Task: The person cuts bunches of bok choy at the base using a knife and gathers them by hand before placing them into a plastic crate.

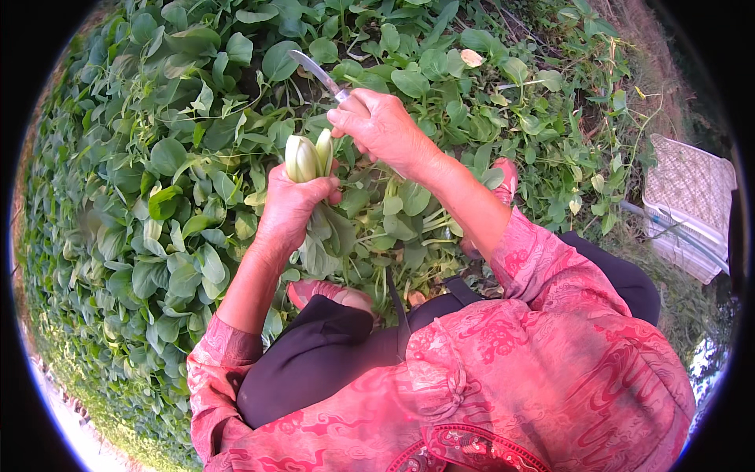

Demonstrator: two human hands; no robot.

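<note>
In my left hand (299, 197) are leafy greens like bok choy (302, 159), gripped round the stalks. Their pale, cut-looking bases point up and away from me, while the leaves droop below my fist. My right hand (377, 127) is closed round the handle of a knife with a curved blade (318, 71). The blade points to the upper left, beyond the pale stalk bases and apart from them. My fingers hide most of the knife's handle. Beneath both hands, loose-looking leaves and pale stems (436, 224) lie between my feet.
Dense leafy plants (171, 248) cover the ground ahead and to the left. On the far right lies a white plastic crate (687, 183), with a grey hose or pipe (678, 227) across it. My red shoes (330, 292) stand among the plants. A dark strap (398, 307) hangs near my knees.
</note>
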